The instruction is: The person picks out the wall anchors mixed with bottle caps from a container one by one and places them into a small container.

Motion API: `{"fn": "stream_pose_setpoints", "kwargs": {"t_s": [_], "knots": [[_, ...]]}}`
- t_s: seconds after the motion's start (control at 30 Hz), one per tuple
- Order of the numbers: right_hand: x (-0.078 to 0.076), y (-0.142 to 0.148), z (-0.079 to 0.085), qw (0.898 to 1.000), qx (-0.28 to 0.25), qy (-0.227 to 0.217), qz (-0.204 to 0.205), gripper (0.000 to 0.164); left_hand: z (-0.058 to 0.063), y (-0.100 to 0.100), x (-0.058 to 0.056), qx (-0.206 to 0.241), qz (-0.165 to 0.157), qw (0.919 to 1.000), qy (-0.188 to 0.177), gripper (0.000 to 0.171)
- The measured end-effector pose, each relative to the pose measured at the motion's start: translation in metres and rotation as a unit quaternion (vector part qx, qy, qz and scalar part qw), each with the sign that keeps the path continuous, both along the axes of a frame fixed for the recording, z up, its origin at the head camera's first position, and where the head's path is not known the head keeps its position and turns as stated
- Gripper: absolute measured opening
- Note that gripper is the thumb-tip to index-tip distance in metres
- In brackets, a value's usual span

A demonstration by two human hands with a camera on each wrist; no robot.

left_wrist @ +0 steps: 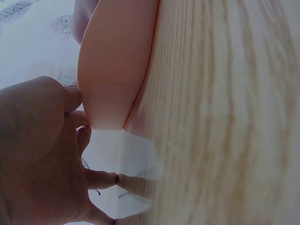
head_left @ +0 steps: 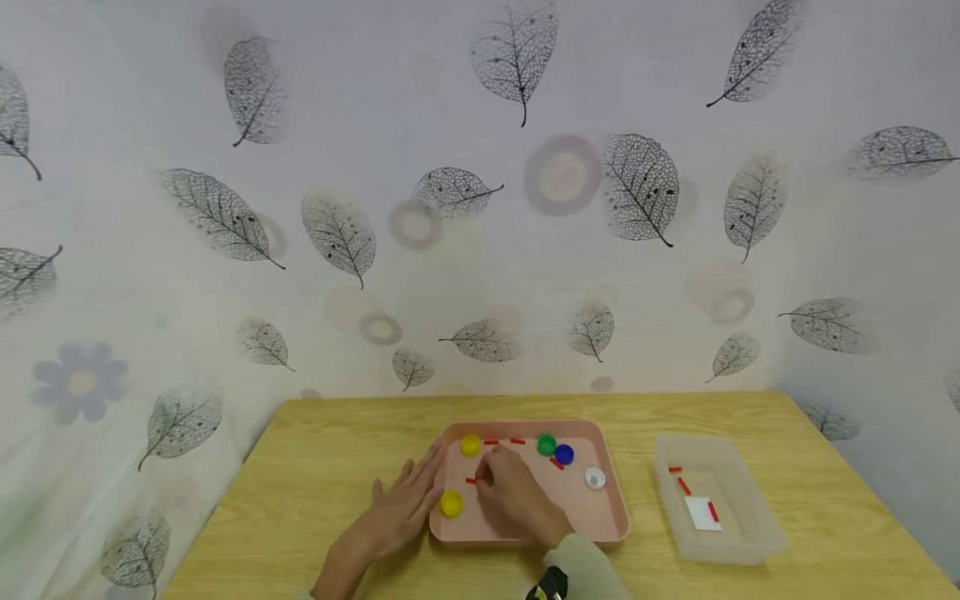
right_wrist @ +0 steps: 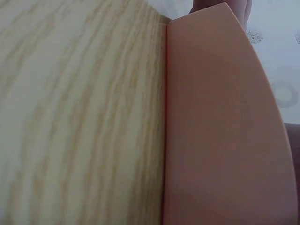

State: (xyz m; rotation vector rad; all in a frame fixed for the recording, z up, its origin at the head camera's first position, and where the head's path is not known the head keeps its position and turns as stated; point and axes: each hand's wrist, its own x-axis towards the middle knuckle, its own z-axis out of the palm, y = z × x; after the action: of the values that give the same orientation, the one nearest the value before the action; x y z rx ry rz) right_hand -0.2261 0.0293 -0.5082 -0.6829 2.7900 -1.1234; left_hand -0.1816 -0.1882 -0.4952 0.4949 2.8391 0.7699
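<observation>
A shallow pink tray lies on the table. My left hand rests with fairly straight fingers against its left rim; the left wrist view shows this hand at the tray wall. Reaching over the front rim, my right hand pinches a short red stick, whose left end shows beyond the fingertips. Other red sticks lie in the tray. Two yellow caps are at its left side, a green cap and a blue cap touch at the back, and a white cap sits right.
To the right stands a translucent plastic box with several red sticks and a white square card inside. Behind the wooden table hangs a leaf-patterned curtain. The right wrist view is mostly tray wall and tabletop.
</observation>
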Motion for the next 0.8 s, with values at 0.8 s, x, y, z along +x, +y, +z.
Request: {"fn": "stream_pose_setpoints", "kwargs": {"t_s": [0.8], "knots": [[0.020,0.014,0.015,1.000,-0.013,0.017,-0.003,0.009,0.001,0.004,0.009,-0.012,0.007,0.9999,0.008,0.055]]}}
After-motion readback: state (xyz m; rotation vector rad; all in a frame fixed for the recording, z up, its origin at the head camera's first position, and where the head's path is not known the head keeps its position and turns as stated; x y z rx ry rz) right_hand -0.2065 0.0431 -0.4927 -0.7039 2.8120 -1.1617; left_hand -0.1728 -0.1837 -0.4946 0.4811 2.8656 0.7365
